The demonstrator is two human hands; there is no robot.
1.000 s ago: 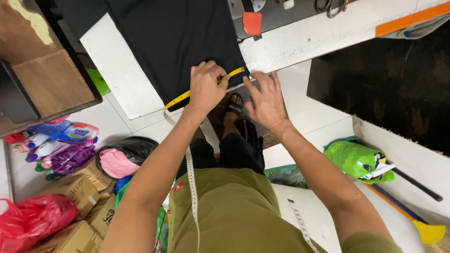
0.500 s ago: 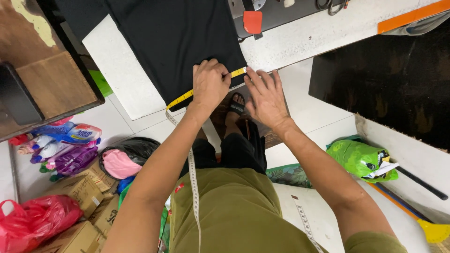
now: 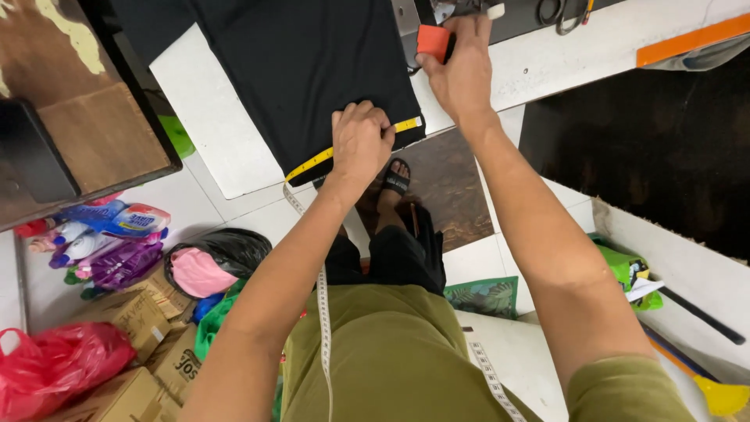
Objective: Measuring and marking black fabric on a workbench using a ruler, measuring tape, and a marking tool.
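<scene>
Left hand (image 3: 359,141) pressed flat, fingers curled together, pinning yellow tape measure (image 3: 316,161) along black cloth (image 3: 305,62) hem at table's six o'clock edge. Right hand (image 3: 461,70), one o'clock, fingers closed around orange chalk block (image 3: 432,41). Cloth measured; no mark visible yet.
</scene>
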